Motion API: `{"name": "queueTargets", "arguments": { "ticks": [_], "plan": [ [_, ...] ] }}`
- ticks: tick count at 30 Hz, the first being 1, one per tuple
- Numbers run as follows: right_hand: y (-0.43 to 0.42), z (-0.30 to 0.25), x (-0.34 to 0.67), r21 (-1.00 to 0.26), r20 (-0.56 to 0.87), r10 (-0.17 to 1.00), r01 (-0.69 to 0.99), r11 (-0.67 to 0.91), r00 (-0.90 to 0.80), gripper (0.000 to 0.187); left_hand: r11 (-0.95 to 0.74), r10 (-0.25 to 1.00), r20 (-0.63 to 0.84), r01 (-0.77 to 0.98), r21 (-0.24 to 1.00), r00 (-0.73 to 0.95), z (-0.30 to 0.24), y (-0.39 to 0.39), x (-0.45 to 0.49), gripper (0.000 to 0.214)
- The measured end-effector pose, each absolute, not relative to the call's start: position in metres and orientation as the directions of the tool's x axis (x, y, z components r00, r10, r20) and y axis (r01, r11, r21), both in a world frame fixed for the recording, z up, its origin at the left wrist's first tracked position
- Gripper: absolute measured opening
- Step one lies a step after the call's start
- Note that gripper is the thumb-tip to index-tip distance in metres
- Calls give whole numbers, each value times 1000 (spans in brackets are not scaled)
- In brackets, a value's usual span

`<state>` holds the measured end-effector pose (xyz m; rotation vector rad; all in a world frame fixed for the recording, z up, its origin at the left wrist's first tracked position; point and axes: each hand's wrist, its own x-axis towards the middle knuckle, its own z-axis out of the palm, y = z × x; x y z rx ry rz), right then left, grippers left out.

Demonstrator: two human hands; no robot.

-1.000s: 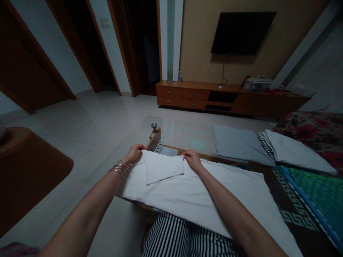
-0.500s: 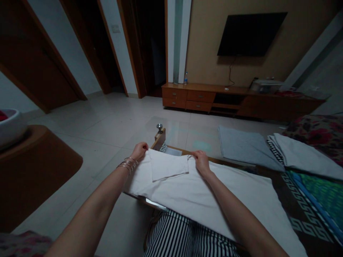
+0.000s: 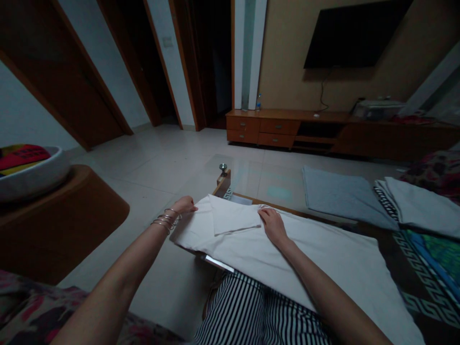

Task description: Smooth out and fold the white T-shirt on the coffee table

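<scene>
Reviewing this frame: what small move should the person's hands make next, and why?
Probably the right hand should slide left along the lower edge of the folded flap, pressing it flat. That hand lies open on the white cloth beside the flap's corner, while the left hand is at the cloth's far edge, so the right is better placed.

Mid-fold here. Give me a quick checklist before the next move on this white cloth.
Left hand gripping the white cloth: cannot tell, the view is too dim.
Right hand on the cloth, beside the flap's corner: ok.
Folded flap lying flat: ok.
Cloth wholly on the glass table: not ok, it also spreads over the patterned mat.
Creases under the flap: cannot tell, hidden.
</scene>
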<state>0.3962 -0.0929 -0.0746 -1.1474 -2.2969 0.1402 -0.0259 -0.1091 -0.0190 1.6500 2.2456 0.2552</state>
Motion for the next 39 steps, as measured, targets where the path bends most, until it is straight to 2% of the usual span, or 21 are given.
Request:
{"name": "queueTargets", "arguments": {
  "ticks": [3,6,13,18,23,27,30,33,35,37,39],
  "plan": [
    [-93,-75,397,-310,441,760,714,628,-477,30,371,922,-210,897,239,-325,-18,-119,-17,22],
    [-93,-76,397,-294,436,763,725,622,-477,30,405,911,-157,896,182,-380,-15,-129,-5,26],
    [-91,-79,398,-277,411,779,749,602,-474,29,531,847,-68,843,82,-527,-11,-167,16,60],
    [-93,-75,399,-265,397,783,757,597,-478,30,495,868,50,869,5,-494,-17,-189,21,47],
    [-96,-70,399,-259,390,784,759,597,-483,29,435,897,112,899,-49,-428,-19,-191,20,48],
    [-97,-68,398,-282,388,796,763,582,-464,29,456,884,139,889,-45,-447,-21,-192,18,49],
    [-97,-65,400,-328,386,807,750,574,-448,28,483,858,218,875,-39,-464,-17,-193,22,45],
    [-97,-62,403,-361,391,826,758,543,-405,28,439,844,372,896,-67,-386,-9,-187,41,39],
    [-97,-59,401,-385,407,846,776,500,-343,30,331,861,434,940,-81,-266,-5,-176,65,43],
    [-98,-56,392,-392,421,850,782,485,-316,32,166,895,431,983,-79,-116,-3,-161,97,49],
    [-100,-53,375,-367,422,828,766,528,-369,32,-1,920,390,998,-59,24,-6,-146,130,50]
  ]
}}
